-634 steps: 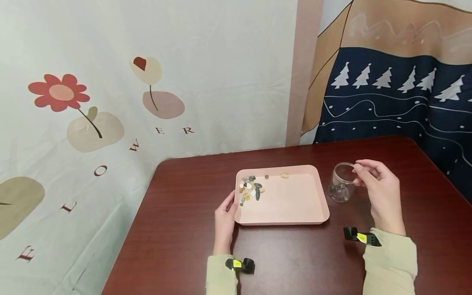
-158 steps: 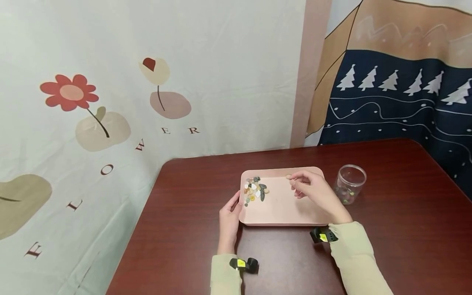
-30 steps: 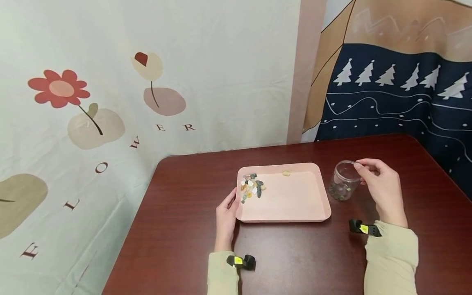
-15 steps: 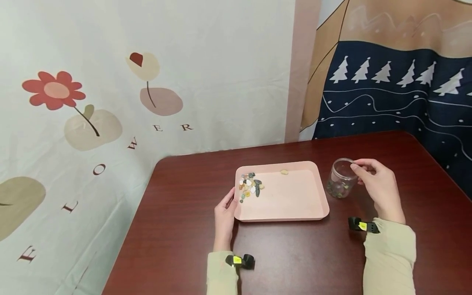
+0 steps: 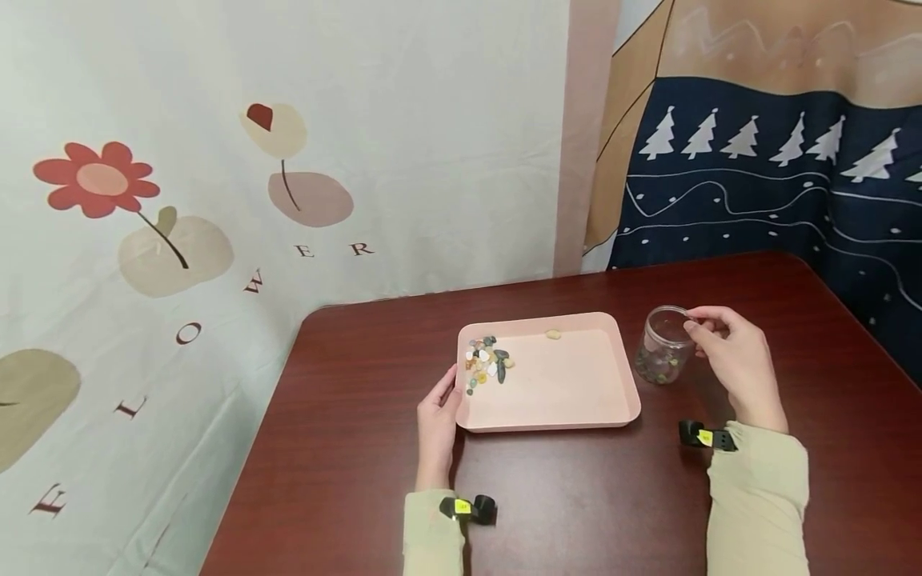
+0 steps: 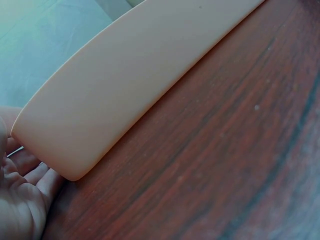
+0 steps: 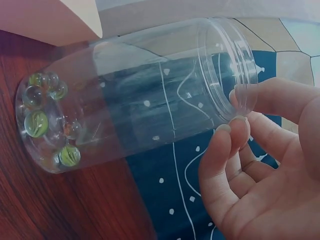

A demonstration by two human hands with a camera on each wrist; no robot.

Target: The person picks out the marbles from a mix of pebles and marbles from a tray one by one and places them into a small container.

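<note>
In the head view my left hand point(image 5: 436, 424) grips the left edge of a pink tray point(image 5: 569, 384), thumb at the rim and fingers against the outer wall. Colourful pebbles point(image 5: 484, 364) are clustered at the tray's left end, and a single yellowish pebble point(image 5: 552, 334) lies near its back edge. Right of the tray, my right hand point(image 5: 738, 360) pinches the rim of a clear, lidless jar point(image 5: 663, 352) between thumb and fingers. Several glass marbles point(image 7: 36, 123), some with green and yellow swirls, sit at the jar's bottom in the right wrist view.
Both things are on a dark red-brown wooden table point(image 5: 346, 448). Behind it hang a pale curtain with flower prints point(image 5: 446, 160) and a navy cloth with white trees point(image 5: 749, 192). Each wrist wears a black camera strap.
About five seconds ago my right hand was over the tray, pinching a pale pebble; since then it has moved right to the jar's rim. My left hand has stayed at the tray.
</note>
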